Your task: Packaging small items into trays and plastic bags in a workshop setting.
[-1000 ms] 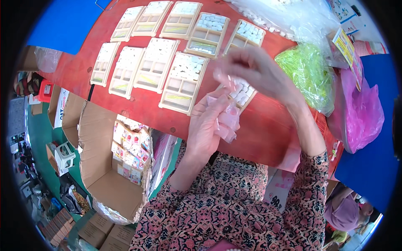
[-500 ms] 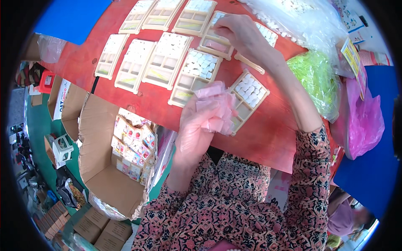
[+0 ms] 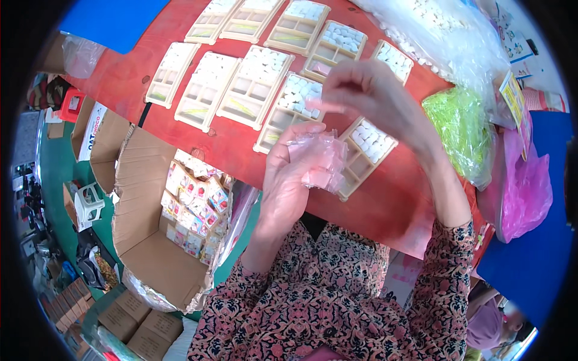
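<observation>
My left hand (image 3: 288, 175) is closed around a bunch of small clear-and-pink plastic packets (image 3: 326, 157), held above the red table's near edge. To its upper right, my right hand (image 3: 379, 99) is blurred by motion; its thumb and curled fingers look apart, and no object shows between them. Beneath and around the hands are cream compartment trays (image 3: 250, 90) with white pebble-like pieces in the large section. One tray behind my right hand has a pink packet (image 3: 320, 68) in a small section. The nearest tray (image 3: 363, 159), right of the packets, is partly covered by them.
An open cardboard box (image 3: 158, 265) with colourful small packs stands left below the table (image 3: 241, 153). At right lie a bag of green shreds (image 3: 454, 126) and a pink plastic bag (image 3: 525, 192). Clear plastic (image 3: 445, 36) with white pieces is at the back. Another person (image 3: 484, 322) is at lower right.
My right hand has come back from the tray with the pink packet toward my left hand. The left hand still holds its packets. The whole view has shifted slightly.
</observation>
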{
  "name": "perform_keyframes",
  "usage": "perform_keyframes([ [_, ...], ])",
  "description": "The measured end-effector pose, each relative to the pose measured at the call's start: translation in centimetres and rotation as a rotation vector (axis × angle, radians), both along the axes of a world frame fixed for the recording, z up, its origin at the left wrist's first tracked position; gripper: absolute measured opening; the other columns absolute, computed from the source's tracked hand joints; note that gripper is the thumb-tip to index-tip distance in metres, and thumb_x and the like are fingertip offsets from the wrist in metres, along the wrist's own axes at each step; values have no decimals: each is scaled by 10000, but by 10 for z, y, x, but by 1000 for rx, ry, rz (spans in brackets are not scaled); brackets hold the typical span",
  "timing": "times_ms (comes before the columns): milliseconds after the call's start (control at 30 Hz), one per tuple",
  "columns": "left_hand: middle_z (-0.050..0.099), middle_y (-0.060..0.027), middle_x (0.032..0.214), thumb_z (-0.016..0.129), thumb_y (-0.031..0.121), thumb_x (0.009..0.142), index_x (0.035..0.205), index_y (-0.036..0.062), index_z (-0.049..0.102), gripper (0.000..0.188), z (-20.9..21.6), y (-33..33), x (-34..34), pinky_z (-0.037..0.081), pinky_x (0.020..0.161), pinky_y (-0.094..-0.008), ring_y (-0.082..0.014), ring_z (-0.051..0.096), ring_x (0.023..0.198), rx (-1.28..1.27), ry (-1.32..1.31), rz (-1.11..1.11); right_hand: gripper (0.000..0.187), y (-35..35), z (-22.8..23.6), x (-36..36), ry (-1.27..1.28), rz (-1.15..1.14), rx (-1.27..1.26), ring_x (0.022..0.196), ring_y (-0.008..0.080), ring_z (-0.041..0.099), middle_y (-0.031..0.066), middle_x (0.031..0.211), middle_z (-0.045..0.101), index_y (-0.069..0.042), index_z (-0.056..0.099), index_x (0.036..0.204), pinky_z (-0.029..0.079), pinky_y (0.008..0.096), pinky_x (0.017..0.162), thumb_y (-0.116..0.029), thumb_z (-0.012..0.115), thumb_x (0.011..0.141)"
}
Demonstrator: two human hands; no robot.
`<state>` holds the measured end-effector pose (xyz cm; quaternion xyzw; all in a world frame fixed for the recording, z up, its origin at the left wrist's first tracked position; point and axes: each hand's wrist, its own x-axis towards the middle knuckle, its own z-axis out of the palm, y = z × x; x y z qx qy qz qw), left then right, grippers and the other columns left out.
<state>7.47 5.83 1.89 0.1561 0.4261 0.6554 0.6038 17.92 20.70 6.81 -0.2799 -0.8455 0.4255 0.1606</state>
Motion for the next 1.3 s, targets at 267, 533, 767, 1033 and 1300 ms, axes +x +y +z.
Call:
perform_keyframes([
  [267, 631, -113, 840, 578, 113, 854, 1048, 29, 557, 212, 2, 6, -16, 524, 559, -268, -171, 626, 690, 82, 70, 200, 165, 0, 7, -15, 64, 78, -386, 564, 31, 421, -44, 600, 490, 22, 600, 730, 339, 216, 493, -123, 591, 810],
  [533, 621, -101, 773, 553, 143, 877, 912, 31, 595, 124, -4, 6, -23, 488, 519, -246, -148, 591, 585, 47, -58, 250, 147, -9, 5, -14, -10, 177, -465, 638, 18, 484, -30, 679, 556, 1, 586, 771, 396, 189, 567, -130, 606, 834],
  [767, 594, -80, 691, 514, 188, 903, 826, 44, 560, 169, -3, -1, -29, 443, 457, -236, -136, 543, 506, 52, -5, 183, 171, -2, 1, -22, -37, 321, -479, 648, 11, 483, -40, 680, 548, -3, 587, 764, 378, 183, 555, -149, 581, 853],
  [1033, 611, -97, 718, 448, 322, 932, 889, 61, 579, 295, -2, -1, -58, 450, 474, -243, -150, 568, 558, 33, -215, 354, 188, 48, -12, -60, 117, -204, -27, 590, 127, 516, 71, 614, 549, 24, 629, 730, 403, 300, 553, -163, 616, 737],
  [1300, 612, -168, 959, 446, 331, 929, 1080, 33, 539, 347, 4, -5, -63, 472, 481, -210, -188, 623, 710, 52, -368, 170, 208, 93, -58, -78, -26, -263, 532, 548, 146, 491, 112, 614, 543, 51, 590, 805, 398, 313, 536, -155, 578, 787],
])
